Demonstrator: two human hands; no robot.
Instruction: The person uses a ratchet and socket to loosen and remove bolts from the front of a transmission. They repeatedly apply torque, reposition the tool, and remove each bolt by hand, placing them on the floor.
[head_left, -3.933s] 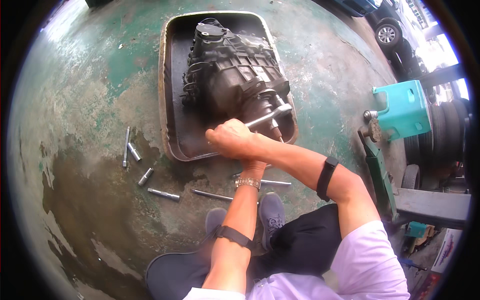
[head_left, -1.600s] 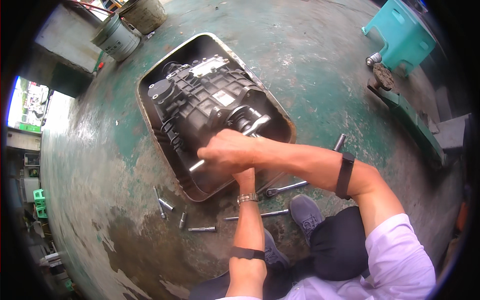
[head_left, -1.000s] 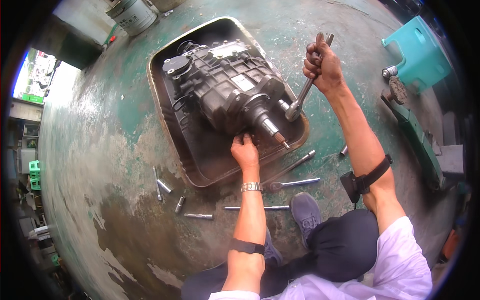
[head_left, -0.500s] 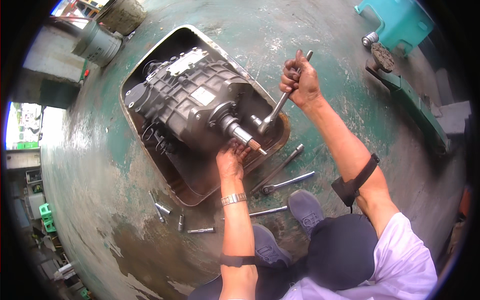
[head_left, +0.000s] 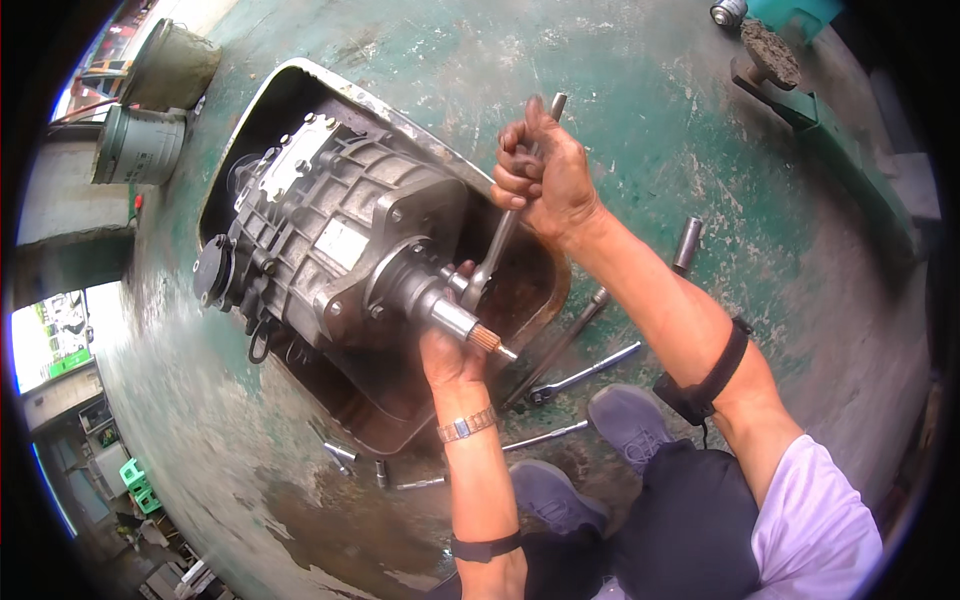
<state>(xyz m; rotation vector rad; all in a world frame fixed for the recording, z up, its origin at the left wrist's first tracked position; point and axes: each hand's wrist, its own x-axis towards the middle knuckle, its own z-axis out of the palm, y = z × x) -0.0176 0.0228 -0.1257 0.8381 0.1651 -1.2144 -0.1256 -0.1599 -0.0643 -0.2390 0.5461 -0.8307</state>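
Observation:
A grey metal gearbox (head_left: 365,210) rests tilted in a worn metal tub (head_left: 545,290), its shaft (head_left: 452,318) with a copper-coloured splined end pointing toward me. My right hand (head_left: 545,180) is closed round the handle of a ratchet wrench (head_left: 498,245). The wrench head, with a socket on it, sits just beside the shaft at the gearbox's front face. My left hand (head_left: 450,352) reaches beneath the shaft. A fingertip shows beyond the shaft near the socket, while most of that hand's fingers are hidden.
On the floor near my shoes lie a second ratchet (head_left: 585,372), a long bar (head_left: 560,350), an extension bar (head_left: 545,434) and several small sockets. A green jack (head_left: 850,170) stands at right, with a can (head_left: 728,12) beyond it. Buckets (head_left: 140,145) stand at far left.
The wrench in my right hand has moved left, and its head has come up beside the shaft. My left hand has slid further under the shaft. The view has shifted.

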